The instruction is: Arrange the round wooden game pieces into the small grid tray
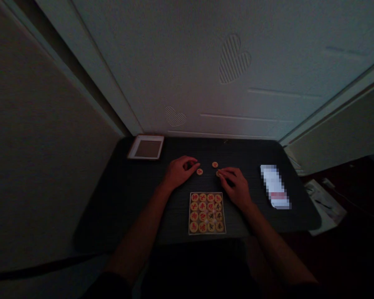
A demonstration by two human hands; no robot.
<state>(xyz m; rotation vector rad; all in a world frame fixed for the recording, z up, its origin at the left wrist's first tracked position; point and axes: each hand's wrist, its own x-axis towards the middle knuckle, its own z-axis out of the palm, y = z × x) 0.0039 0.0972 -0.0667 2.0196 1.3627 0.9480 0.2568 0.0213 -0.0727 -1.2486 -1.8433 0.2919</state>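
My right hand (236,189) pinches a round xiangqi piece (217,173) between thumb and fingertips, just above or on the dark tabletop. My left hand (180,171) is curled with thumb and index finger slightly apart, and nothing shows between them. Close to its fingertips lies a loose piece with a red character (200,172). Another loose piece with a red mark (215,165) rests a little above my right fingertips. Nearer to me, between my forearms, is a square box (189,214) filled with neat rows of pieces, most marked in red, several in black.
At the table's back left corner lies a shallow tray-like box or lid (134,152) with a brown inside. A lit phone (274,187), its screen blurred, lies to the right. The white wall (193,62) with heart reliefs borders the table's back edge. Light is dim.
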